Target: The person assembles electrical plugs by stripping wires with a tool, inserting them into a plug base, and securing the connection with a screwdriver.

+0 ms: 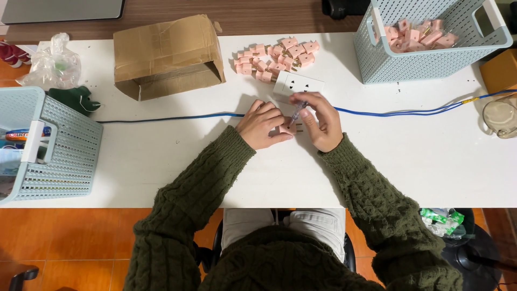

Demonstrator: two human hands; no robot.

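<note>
An open brown cardboard box lay on its side on the white table, with a crumpled clear plastic bag and a dark green cloth to its left. A pale blue perforated basket stood at the left edge, and another at the upper right. A glass jar sat at the right edge below a tan box. A green-printed wrapper lay over a black stand on the orange tiled floor.

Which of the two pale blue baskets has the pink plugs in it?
The basket at the table's far right holds pink plugs. The basket at the left edge shows none, only other packaged items.
</note>
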